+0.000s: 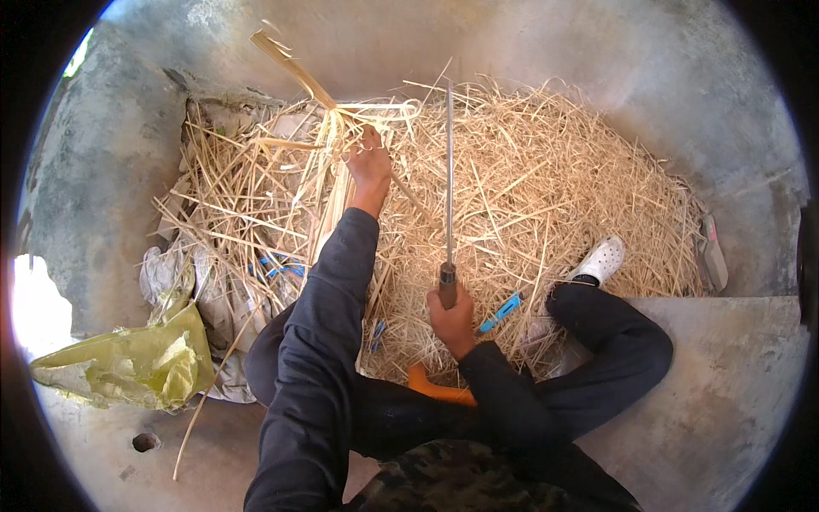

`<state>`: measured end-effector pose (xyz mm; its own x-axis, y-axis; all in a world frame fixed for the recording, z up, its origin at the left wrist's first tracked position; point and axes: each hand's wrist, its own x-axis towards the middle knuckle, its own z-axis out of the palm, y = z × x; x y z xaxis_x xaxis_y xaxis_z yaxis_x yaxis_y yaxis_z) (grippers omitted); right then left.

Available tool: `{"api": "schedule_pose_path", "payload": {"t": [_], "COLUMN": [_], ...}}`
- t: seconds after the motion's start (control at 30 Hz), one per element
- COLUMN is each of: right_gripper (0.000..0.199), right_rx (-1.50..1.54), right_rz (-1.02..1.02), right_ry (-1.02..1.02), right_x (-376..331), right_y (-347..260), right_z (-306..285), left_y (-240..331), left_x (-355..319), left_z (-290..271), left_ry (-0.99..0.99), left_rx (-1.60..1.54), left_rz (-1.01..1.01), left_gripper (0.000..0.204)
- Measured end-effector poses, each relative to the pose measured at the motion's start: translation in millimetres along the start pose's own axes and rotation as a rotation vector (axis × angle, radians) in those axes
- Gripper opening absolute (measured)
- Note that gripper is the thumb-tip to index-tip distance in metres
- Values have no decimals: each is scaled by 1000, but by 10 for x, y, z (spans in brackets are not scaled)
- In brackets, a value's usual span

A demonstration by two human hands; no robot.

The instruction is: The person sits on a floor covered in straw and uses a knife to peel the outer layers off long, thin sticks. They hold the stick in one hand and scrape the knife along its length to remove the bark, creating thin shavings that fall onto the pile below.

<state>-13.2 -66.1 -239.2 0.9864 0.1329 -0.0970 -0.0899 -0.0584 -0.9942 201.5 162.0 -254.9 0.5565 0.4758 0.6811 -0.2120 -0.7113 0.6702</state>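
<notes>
My left hand (368, 166) reaches forward and is closed around a bundle of pale split strips (341, 128), whose loose ends curl out around the fingers. A wider flat strip (294, 70) sticks out of the bundle toward the far left. Upright in my right hand (452, 322) is a long-bladed knife (449, 179), gripped by its dark handle. The thin blade points away from me, to the right of the bundle and apart from it. Below both hands spreads a thick layer of straw-like shavings (546, 179).
A blue plastic tool (500, 312) lies near my right hand, and an orange curved piece (439, 390) by my legs. A yellow-green sack (128, 363) rests at the left. My foot in a white clog (603, 260) is at the right, near a grey slipper (711, 254). Concrete walls (529, 38) curve around.
</notes>
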Motion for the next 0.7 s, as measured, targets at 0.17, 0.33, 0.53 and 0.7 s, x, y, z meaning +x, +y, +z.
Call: {"api": "schedule_pose_path", "payload": {"t": [0.17,0.33,0.53,0.7], "right_gripper": [24,26,24,20], "right_rx": [-329,32,25,-16], "right_rz": [410,628,250,629], "right_ry": [-4,-60,-121,-117], "right_x": [-169,-74,-18,99], "right_y": [1937,1446,804,1273], "right_z": [70,144,395,212], "left_y": [161,328,683,611], "left_x": [190,231,351,425], "left_z": [95,22,-211,-323], "left_ry": [9,74,-122,-71], "left_rx": [-286,-1052,-880,-979], "left_rz": [-308,-752,-691,-744], "left_gripper": [14,26,32,46]}}
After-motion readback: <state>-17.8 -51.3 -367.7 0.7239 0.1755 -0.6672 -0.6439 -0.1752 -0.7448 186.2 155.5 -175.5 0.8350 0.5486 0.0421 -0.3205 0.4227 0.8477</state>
